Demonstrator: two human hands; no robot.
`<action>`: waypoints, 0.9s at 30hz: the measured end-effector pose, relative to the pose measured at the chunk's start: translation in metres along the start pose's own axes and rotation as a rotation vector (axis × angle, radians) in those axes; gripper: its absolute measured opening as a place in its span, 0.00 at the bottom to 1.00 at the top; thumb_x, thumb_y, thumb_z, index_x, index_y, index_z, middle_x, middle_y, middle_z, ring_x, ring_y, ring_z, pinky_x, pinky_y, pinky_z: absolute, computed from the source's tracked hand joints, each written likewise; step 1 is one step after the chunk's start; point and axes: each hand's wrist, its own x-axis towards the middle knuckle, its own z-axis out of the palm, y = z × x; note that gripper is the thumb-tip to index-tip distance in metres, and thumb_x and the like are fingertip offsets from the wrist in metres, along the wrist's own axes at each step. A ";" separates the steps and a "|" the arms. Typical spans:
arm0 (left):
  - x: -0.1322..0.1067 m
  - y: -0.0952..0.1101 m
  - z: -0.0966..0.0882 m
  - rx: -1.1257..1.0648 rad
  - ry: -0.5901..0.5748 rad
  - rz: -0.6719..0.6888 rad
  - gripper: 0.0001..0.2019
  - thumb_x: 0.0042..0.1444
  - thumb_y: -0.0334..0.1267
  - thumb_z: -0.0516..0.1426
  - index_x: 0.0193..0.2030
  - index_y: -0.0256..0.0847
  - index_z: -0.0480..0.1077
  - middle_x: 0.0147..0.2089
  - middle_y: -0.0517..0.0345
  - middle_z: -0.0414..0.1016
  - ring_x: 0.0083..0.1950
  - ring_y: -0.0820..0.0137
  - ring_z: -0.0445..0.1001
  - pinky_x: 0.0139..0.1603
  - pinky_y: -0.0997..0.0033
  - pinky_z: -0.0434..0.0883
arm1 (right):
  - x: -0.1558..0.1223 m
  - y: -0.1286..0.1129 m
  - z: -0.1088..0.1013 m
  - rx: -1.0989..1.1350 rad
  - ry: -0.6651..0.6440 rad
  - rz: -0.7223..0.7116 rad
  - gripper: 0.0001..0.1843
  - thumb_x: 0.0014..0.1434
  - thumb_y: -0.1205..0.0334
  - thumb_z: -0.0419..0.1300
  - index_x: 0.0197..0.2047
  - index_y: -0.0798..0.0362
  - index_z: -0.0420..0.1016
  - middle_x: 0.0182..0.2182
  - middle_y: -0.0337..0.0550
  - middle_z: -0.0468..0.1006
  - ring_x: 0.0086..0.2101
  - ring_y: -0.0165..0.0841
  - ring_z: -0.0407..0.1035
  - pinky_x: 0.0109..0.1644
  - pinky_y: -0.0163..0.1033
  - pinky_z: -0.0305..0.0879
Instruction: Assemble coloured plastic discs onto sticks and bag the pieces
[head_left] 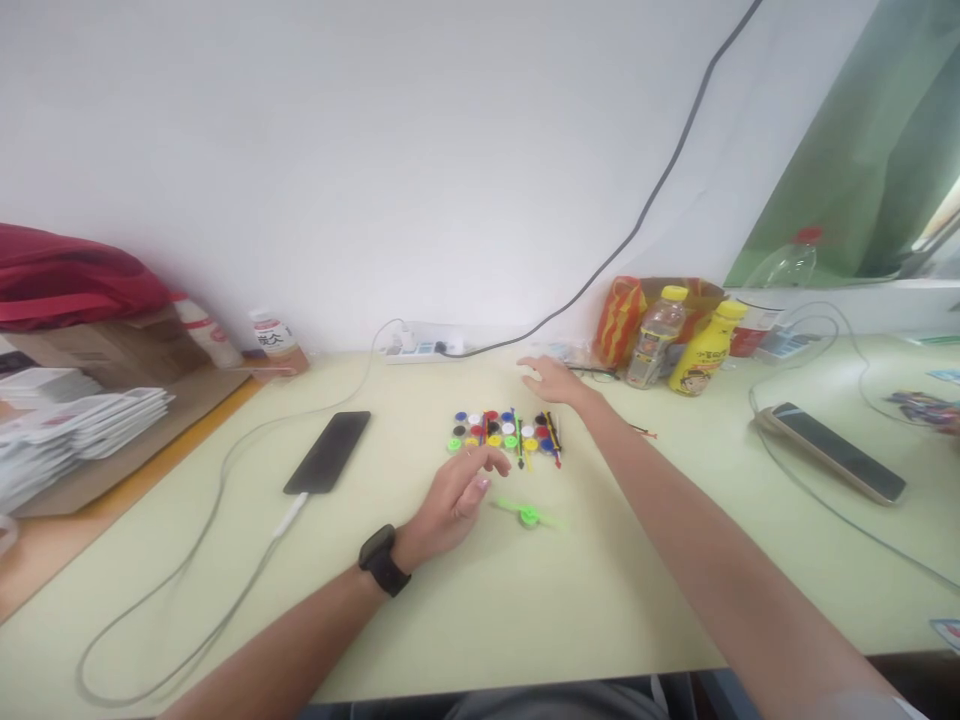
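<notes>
My left hand, with a black watch on the wrist, hovers just in front of rows of small round coloured plastic pieces. Its fingers are loosely curved and apart, and nothing shows between them. To the right of its fingertips a bright green propeller-shaped piece with a round hub lies on the table, slightly blurred. Several thin coloured plastic sticks lie across the rows. Beyond them, my right hand stretches toward the wall with fingers spread and no object visible in it.
At left, a black phone is plugged into a white cable, near stacked white boxes. A power strip runs along the wall. Bottles and a red-yellow bag stand back right. Another phone lies at right.
</notes>
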 end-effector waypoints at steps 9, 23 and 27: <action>0.004 0.002 0.002 0.150 0.152 0.021 0.09 0.72 0.42 0.54 0.51 0.44 0.73 0.47 0.51 0.77 0.49 0.61 0.74 0.53 0.59 0.71 | -0.013 -0.007 -0.042 0.107 0.155 0.069 0.17 0.66 0.60 0.58 0.53 0.57 0.81 0.50 0.53 0.83 0.43 0.37 0.76 0.53 0.41 0.69; 0.102 0.090 -0.018 0.445 0.018 0.133 0.20 0.62 0.52 0.64 0.55 0.43 0.73 0.49 0.51 0.80 0.49 0.54 0.78 0.53 0.55 0.72 | -0.108 -0.090 -0.172 0.286 -0.172 -0.193 0.30 0.64 0.35 0.60 0.30 0.53 0.83 0.23 0.43 0.74 0.27 0.34 0.70 0.32 0.39 0.63; 0.121 0.083 -0.026 0.298 0.007 0.105 0.11 0.64 0.46 0.61 0.44 0.41 0.78 0.40 0.53 0.81 0.37 0.63 0.78 0.40 0.63 0.72 | -0.106 -0.085 -0.170 0.380 -0.102 -0.372 0.26 0.66 0.39 0.57 0.38 0.53 0.83 0.29 0.43 0.78 0.28 0.33 0.68 0.33 0.38 0.62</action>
